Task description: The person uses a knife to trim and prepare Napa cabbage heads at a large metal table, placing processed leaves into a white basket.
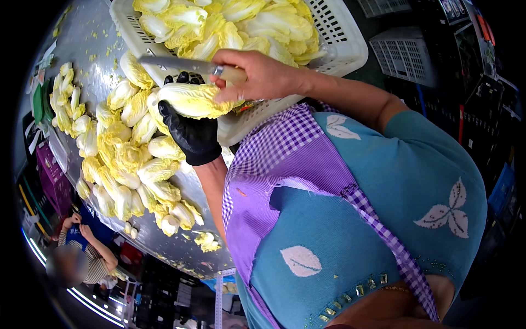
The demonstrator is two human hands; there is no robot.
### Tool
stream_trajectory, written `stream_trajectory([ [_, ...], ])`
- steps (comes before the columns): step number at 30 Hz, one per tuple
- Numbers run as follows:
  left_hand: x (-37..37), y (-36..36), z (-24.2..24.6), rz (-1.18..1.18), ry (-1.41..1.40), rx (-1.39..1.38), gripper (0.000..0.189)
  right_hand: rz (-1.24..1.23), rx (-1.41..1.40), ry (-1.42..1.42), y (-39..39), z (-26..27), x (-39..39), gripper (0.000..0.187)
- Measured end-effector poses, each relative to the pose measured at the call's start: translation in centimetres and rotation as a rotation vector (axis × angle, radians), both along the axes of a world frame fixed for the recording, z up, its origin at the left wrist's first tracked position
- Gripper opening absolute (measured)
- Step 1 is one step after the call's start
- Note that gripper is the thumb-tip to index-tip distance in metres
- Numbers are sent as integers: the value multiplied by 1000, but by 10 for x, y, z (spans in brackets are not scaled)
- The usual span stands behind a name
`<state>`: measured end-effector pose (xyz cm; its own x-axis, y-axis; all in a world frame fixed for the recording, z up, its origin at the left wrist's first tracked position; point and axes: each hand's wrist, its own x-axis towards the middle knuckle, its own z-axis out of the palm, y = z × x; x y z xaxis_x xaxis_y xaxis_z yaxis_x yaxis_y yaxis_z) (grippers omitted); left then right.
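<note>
My left hand [193,133], in a black glove, cradles a small yellow-and-white napa cabbage [191,98] from below. In my bare right hand [259,76] is a knife, its handle [233,75] gripped in the fist and its blade [176,63] pointing left above the cabbage. Some right fingertips reach down to the leafy end of the cabbage. Just beyond both hands stands a white perforated plastic basket [347,45] holding many loose cabbage leaves [230,28]. Left of my gloved hand lies a heap of napa cabbages [127,152].
The metal table [92,37] carries leaf scraps and a smaller cabbage group [63,103] at the far left. A purple crate [52,177] stands past its edge. Another person [86,242] is at lower left. A grey crate [400,55] sits at upper right.
</note>
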<state>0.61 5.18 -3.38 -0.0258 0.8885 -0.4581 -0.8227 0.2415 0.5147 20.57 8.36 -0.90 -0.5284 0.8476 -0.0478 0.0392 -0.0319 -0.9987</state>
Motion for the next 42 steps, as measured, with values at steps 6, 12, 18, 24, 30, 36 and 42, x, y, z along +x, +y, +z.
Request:
stream_trajectory([
  [6,0,-4,-6,-19,-16,117,57,11,-205,160,2,-5,0,34],
  [12,5,-9,-5,-43,75,52,62,9,-199,71,0,3,-3,33],
  [18,5,-8,-10,-56,38,31,64,-1,59,20,-1,-13,-7,37],
  [24,-8,-15,-33,-234,360,47,47,22,-68,63,0,-3,-3,33],
  [30,-12,-18,-13,-260,172,68,47,-115,146,-145,11,-9,11,29],
  [36,-32,-39,-21,-174,-193,112,59,-342,292,-336,29,-28,32,25],
  [42,-21,-33,-12,-58,-181,-1,67,-471,607,-446,32,-40,46,31],
])
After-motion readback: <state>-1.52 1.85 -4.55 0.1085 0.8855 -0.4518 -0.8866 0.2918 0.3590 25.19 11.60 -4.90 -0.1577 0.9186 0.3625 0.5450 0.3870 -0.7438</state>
